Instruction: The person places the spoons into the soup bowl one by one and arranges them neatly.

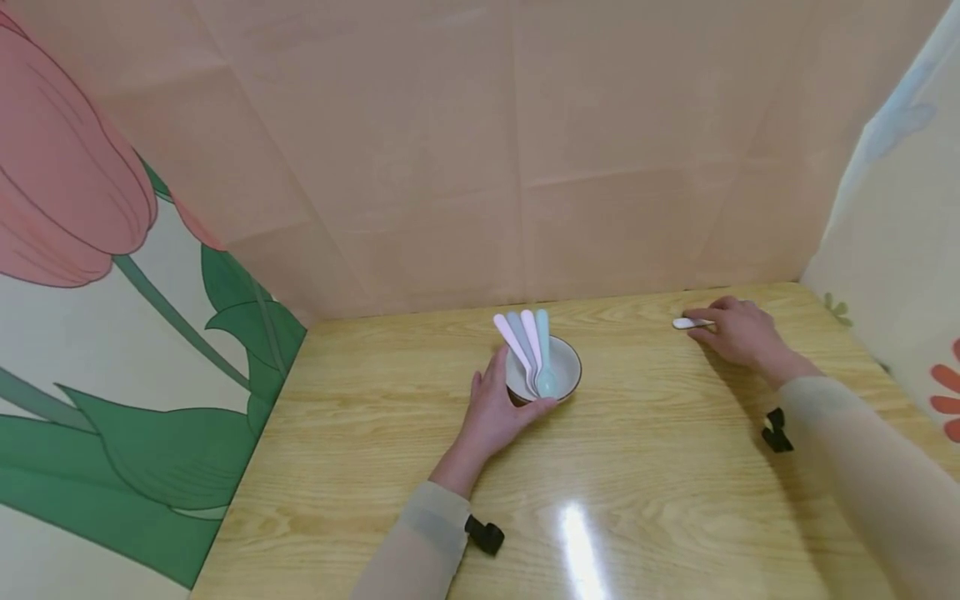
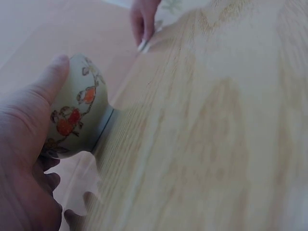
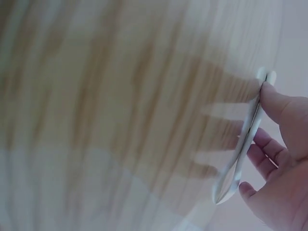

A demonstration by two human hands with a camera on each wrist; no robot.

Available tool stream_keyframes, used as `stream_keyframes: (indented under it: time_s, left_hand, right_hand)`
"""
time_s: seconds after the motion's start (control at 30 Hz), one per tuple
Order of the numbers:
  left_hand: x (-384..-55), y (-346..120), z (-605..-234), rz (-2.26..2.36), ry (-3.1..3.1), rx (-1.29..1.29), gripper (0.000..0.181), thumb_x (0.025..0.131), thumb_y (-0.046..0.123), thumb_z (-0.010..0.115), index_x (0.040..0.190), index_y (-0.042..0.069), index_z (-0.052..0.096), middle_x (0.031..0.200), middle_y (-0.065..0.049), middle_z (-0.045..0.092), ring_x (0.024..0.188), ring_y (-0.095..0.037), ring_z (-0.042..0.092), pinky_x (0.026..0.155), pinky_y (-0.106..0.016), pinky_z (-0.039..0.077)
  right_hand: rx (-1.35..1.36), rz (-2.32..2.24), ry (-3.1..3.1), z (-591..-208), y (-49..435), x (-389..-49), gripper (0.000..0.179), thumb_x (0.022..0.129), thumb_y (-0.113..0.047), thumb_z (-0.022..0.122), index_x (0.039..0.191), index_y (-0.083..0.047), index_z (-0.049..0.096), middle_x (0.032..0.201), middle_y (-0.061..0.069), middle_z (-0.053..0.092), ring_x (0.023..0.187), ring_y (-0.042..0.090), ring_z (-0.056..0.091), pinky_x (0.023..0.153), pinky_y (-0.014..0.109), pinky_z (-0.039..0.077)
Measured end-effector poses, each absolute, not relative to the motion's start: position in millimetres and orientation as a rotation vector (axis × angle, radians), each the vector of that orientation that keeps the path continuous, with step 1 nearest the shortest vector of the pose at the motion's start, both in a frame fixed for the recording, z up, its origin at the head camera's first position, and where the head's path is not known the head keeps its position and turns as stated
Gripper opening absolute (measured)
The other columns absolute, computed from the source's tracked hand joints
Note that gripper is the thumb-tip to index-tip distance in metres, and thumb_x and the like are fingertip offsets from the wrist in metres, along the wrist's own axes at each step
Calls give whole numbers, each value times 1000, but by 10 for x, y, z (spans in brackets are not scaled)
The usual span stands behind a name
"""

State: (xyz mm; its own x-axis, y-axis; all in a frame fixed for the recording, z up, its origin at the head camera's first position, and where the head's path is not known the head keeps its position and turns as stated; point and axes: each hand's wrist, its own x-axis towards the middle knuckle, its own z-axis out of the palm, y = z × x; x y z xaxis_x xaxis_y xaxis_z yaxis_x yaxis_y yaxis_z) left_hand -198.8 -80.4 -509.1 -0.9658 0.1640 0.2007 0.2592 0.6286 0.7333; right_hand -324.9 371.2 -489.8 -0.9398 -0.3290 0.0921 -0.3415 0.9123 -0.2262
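Observation:
My left hand (image 1: 495,412) grips the near left side of a small bowl (image 1: 564,367), thumb and fingers spread around it. In the left wrist view, the outer wall of the bowl (image 2: 82,108) is pale with painted orange fruit and branches. Several pastel spoons (image 1: 531,346), in pink, grey-blue and mint, lean inside it, handles pointing up past the far rim. Far to the right, my right hand (image 1: 738,332) pinches a whitish spoon (image 1: 682,323) at the tabletop. In the right wrist view, thumb and fingers hold this spoon (image 3: 248,130), doubled by what looks like its reflection.
Both hands work over a glossy wood-grain table (image 1: 360,467). A plain pinkish sheet (image 1: 420,167) rises along its back edge. A tulip-patterned panel (image 1: 150,350) stands at the left, and a pale flowered panel (image 1: 900,275) at the right.

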Motion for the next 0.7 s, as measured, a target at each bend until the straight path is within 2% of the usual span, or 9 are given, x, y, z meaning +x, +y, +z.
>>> stream_keyframes:
  time_s: [0.13,0.3,0.5,0.7]
  left_hand:
    - [-1984,-799,-5087,-1255,-2732,-362,117,87,62,91,173,20,24,170,-4,45,158,-21,39,133,-62,12]
    - [-1981,-797,-5084,-1259,-2727,-366,117,87,61,90,174,19,23,170,-5,45,159,-22,39,133,-64,11]
    - [-1979,-801,-5080,-1263,-2718,-368,117,88,59,91,174,18,23,169,-5,46,158,-23,40,132,-64,11]
    - [-1977,-800,-5071,-1264,-2720,-368,118,87,60,91,174,18,23,170,-6,46,159,-23,39,133,-64,11]
  right_hand:
    - [550,358,-2986,-4907,3709,-3257,41,111,-28,69,145,-4,70,133,40,61,108,60,61,80,71,50]
    - [557,395,-2961,-4917,3689,-3263,37,109,-23,73,140,-4,74,120,32,67,98,51,66,76,69,52]
    - [564,446,-2948,-4921,3666,-3266,35,109,-24,73,136,-1,75,103,17,68,84,34,63,73,62,52]
    - [572,459,-2937,-4937,3661,-3277,36,109,-26,74,134,0,76,96,10,65,79,27,59,68,51,50]
